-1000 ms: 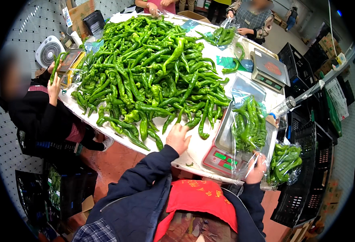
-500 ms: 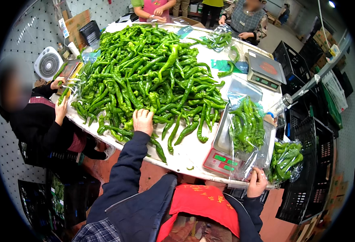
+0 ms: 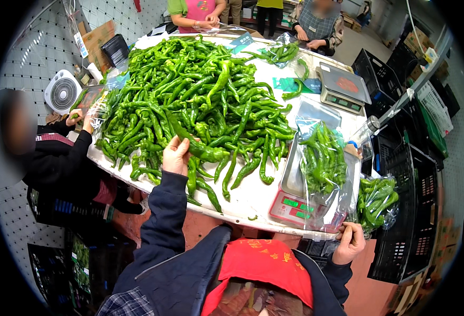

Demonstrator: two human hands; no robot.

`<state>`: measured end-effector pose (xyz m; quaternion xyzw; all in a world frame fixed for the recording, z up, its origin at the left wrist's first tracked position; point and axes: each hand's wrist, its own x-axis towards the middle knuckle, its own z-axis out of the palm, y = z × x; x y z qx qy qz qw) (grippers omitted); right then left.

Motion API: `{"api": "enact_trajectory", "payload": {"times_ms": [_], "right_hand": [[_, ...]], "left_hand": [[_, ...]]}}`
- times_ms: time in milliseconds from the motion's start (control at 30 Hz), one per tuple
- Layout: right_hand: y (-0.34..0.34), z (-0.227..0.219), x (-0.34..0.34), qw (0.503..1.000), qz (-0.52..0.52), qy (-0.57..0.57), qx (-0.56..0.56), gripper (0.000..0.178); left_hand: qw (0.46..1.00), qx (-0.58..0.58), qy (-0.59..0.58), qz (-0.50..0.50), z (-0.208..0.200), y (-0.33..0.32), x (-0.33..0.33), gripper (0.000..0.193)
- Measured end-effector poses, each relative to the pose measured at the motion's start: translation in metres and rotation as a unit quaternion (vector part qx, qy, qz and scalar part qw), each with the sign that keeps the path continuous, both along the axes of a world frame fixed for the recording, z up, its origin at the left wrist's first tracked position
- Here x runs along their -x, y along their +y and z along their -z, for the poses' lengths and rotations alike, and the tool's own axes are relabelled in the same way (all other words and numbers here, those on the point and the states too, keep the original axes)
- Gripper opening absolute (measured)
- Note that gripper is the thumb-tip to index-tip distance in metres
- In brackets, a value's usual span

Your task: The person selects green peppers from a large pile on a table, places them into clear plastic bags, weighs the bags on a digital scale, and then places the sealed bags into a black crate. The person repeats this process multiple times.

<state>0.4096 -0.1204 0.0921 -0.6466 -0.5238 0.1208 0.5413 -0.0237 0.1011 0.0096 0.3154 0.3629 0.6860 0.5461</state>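
A long green pepper (image 3: 206,152) is lifted at the front of the large pepper heap (image 3: 189,95). My left hand (image 3: 176,157) pinches it near one end, thumb and fingers closed. On the right stands a red-rimmed digital scale (image 3: 279,204) with lit green displays. Upon its pan lies a clear plastic bag (image 3: 324,163) with several green peppers inside, its open end toward me. My right hand (image 3: 350,242) is closed at the table's front edge, pinching the near edge of this bag between thumb and fingers.
A filled bag of peppers (image 3: 377,203) hangs by the table's right edge, near black crates (image 3: 400,221). A second scale (image 3: 343,87) stands farther back. One person (image 3: 58,163) works on the left; others are across the white table (image 3: 242,210).
My left hand has come up from the heap and now holds one long pepper. My right hand has moved slightly right and down, still at the bag's edge.
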Motion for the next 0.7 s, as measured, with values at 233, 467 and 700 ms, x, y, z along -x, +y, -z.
{"api": "enact_trajectory", "payload": {"times_ms": [233,467,700], "right_hand": [[0.029,-0.041,0.045,0.969,-0.179,-0.158,-0.06,0.063],[0.005,-0.039,0.035,0.974,-0.204,-0.099,-0.021,0.05],[-0.1,-0.04,-0.054,0.988,-0.098,0.123,0.007,0.027]], "left_hand": [[0.957,0.039,-0.108,0.268,-0.044,-0.049,-0.115,0.028],[0.892,0.075,-0.079,0.439,-0.066,-0.106,-0.221,0.026],[0.782,-0.412,0.45,0.124,-0.085,-0.113,-0.261,0.046]]}}
